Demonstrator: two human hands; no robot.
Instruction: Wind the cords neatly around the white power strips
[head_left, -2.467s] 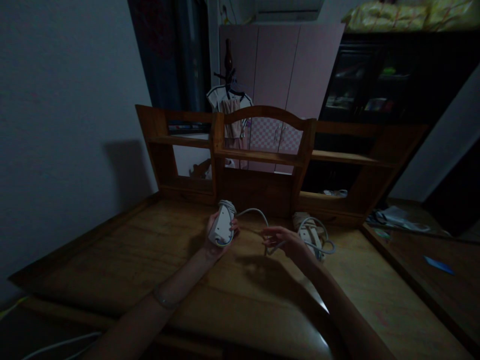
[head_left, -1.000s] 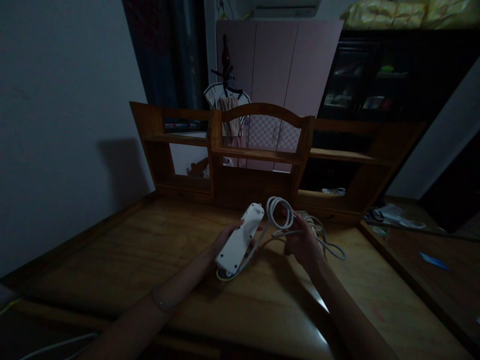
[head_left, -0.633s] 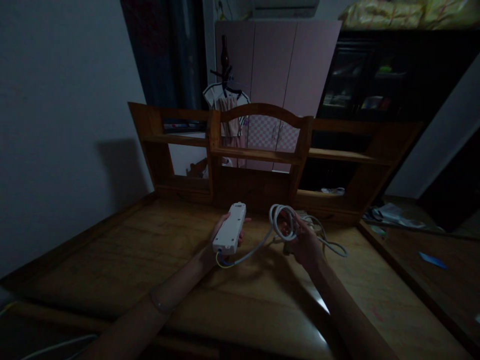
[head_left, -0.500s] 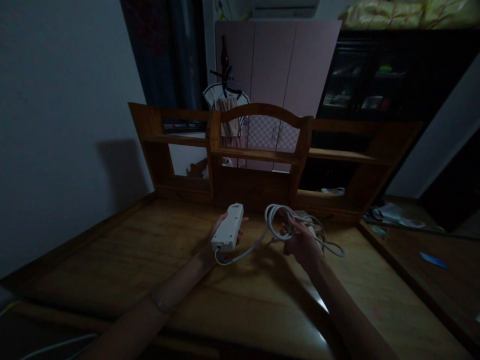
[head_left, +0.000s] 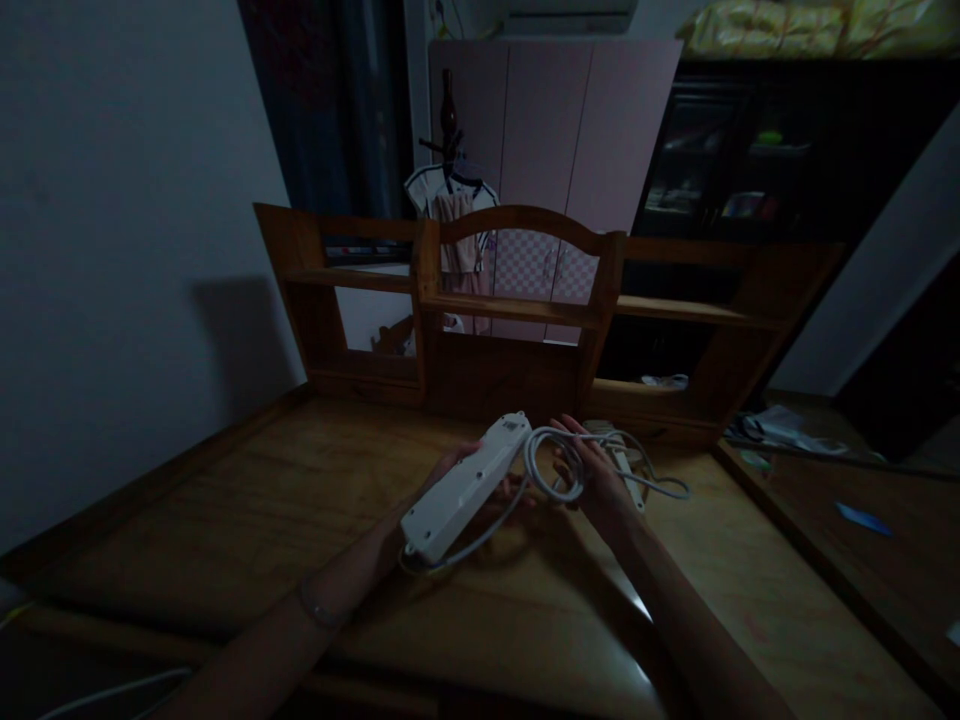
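Note:
My left hand [head_left: 450, 468] grips a white power strip [head_left: 471, 488] from beneath, its screwed underside facing up and tilted toward the right. A grey cable [head_left: 555, 490] leaves the strip's near end and runs to a few loose loops. Those loops are held by my right hand [head_left: 600, 485], fingers curled around them. Behind my right hand, a second pale power strip [head_left: 628, 480] lies on the wooden desk [head_left: 300, 500], partly hidden, with more cable curving to its right.
A wooden shelf unit [head_left: 517, 308] stands along the desk's back edge. A white wall [head_left: 135, 250] borders the left side. To the right, a lower brown surface [head_left: 810, 500] carries a blue packet [head_left: 864, 518] and plastic bags [head_left: 784, 428].
The power strip in my left hand has swung its far end right, close to the coil, and its near end left. My right hand stays nearly in place with the cable loops.

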